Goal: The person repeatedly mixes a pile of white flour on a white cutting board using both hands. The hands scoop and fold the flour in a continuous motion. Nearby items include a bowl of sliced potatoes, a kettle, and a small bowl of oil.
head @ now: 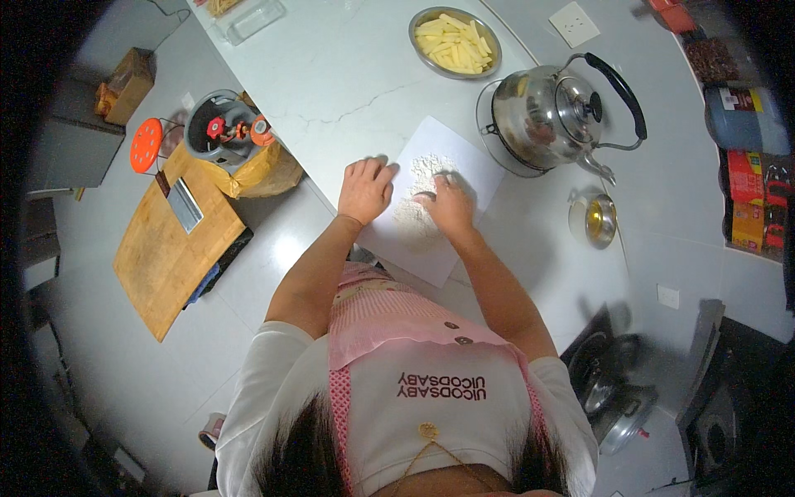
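White flour [417,214] lies in a loose heap on a white sheet [490,180] at the counter's front edge. My right hand [452,202] is in the flour, thumb and fingers spread around part of it; whether it grips any cannot be told. Beside the sheet's left edge my left hand [365,189] rests on the counter, fingers slightly curled, with nothing seen in it. A metal bowl [412,46] of cut potato strips [453,46] stands further back. To the right are a steel kettle [528,105] on a round stand and a small glass bowl [601,222] of yellow liquid.
A glass container [256,22] lies at the counter's far left. Left of the counter are a wooden board [180,255] with a metal blade [185,205] on it and a gas cylinder [202,127]. Pots [624,416] stand at the lower right, near the wall.
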### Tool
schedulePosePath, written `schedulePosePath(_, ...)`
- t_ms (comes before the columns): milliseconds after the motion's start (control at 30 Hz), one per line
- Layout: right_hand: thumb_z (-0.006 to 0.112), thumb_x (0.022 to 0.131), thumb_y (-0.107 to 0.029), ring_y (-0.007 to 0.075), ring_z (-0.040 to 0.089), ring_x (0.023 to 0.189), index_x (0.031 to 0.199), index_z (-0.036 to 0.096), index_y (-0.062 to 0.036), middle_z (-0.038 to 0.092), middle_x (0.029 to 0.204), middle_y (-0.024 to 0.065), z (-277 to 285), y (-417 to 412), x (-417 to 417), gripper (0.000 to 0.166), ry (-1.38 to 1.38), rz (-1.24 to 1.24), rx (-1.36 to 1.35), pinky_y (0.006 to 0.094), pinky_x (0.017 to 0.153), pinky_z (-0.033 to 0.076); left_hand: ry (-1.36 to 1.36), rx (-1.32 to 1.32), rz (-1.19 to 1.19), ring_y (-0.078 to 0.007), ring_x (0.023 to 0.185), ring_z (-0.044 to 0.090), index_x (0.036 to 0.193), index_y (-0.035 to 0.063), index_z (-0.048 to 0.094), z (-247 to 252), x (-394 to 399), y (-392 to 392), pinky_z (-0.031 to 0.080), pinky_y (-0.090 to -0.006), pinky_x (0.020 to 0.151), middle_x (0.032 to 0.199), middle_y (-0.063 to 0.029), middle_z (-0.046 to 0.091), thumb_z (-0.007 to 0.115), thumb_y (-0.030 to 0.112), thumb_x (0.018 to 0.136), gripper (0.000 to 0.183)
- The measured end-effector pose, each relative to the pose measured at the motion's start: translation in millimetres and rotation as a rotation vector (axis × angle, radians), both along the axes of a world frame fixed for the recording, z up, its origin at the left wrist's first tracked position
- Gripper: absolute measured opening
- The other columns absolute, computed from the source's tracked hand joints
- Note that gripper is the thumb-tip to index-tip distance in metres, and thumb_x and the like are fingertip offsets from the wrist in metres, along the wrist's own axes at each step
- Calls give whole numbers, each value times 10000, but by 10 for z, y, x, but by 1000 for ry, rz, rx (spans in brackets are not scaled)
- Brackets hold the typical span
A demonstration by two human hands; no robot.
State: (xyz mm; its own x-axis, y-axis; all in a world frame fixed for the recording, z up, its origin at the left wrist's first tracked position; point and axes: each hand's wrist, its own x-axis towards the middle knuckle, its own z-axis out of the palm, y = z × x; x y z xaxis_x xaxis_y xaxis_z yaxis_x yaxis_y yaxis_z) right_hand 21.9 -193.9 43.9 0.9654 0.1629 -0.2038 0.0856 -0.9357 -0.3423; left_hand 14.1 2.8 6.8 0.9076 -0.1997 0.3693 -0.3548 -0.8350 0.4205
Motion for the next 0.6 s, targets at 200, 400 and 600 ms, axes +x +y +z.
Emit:
schedulePosePath(200, 671, 861, -210, 409, 634, 918, 980, 640, 6, 663, 939, 228, -215, -75, 50, 248, -10, -69, 63, 463, 802, 494, -7, 4, -13, -236, 1076, 523, 1143, 168, 600, 21, 5, -4, 382, -407, 944, 1141, -53, 560, 620, 139, 806, 339)
schedulePosePath(400, 616, 824, -90, 401, 651, 876, 915, 682, -7, 681, 912, 227, -165, -165, 52, 140, -46, -138, 284, 462, 789, 507, -7, 15, -11, -237, 1077, 520, 1145, 163, 599, 26, -2, -3, 381, -407, 946, 1143, -54, 562, 617, 139, 809, 338)
schedulePosePath(600, 584, 843, -100, 408, 657, 859, 889, 686, -3, 686, 891, 225, -69, -219, 52, 148, -27, -186, 265, 488, 778, 501, 15, -10, -22, -291, 1084, 527, 1147, 157, 616, 20, -3, 1, 393, -437, 929, 1170, -92, 570, 639, 130, 785, 364)
